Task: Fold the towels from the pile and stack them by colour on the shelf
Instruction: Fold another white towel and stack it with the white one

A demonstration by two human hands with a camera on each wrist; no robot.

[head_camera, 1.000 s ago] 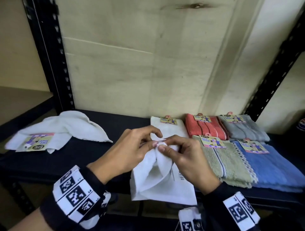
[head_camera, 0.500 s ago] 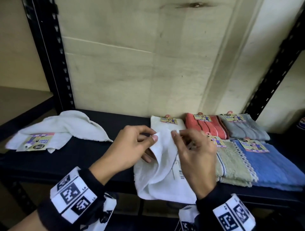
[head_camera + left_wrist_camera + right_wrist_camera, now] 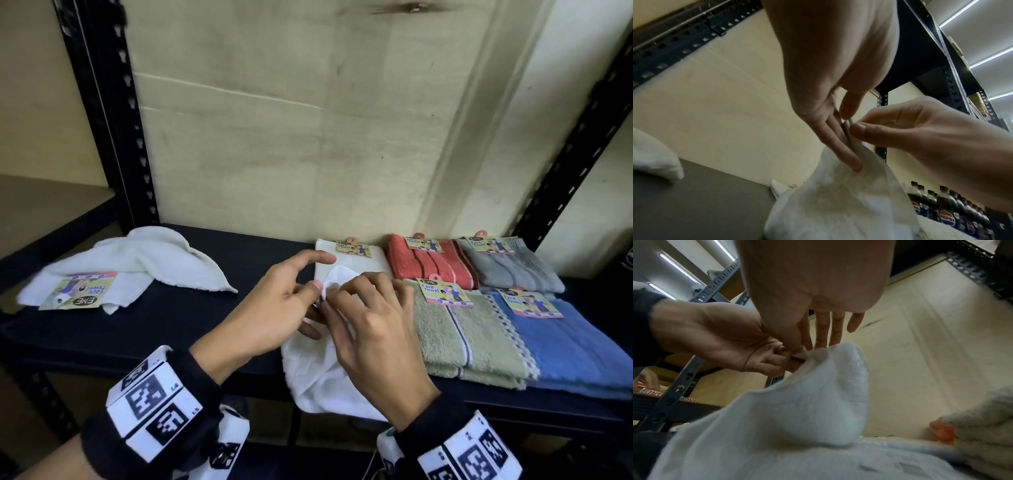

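A white towel [image 3: 315, 373] lies at the shelf's front edge, one corner lifted. My left hand [image 3: 310, 287] and right hand [image 3: 337, 295] meet at that raised corner and both pinch it. In the left wrist view the right hand's thumb [image 3: 859, 129] presses the towel [image 3: 838, 203] corner against my left fingers [image 3: 840, 142]. The right wrist view shows the towel [image 3: 797, 410] bulging up below the pinch. A folded white towel [image 3: 356, 265] with a label sits just behind. A loose white towel [image 3: 137, 263] lies at the left.
Folded red [image 3: 421, 263], grey [image 3: 507, 270], green [image 3: 462, 339] and blue [image 3: 565, 346] towels fill the right of the black shelf [image 3: 171, 325]. Black uprights [image 3: 113, 137] frame it, with a cardboard back panel. Pepsi bottles [image 3: 947, 214] stand beyond the right side.
The hands parted briefly with the flap raised, then closed together again on the towel's corner, a little farther back. The rest of the shelf is unchanged.
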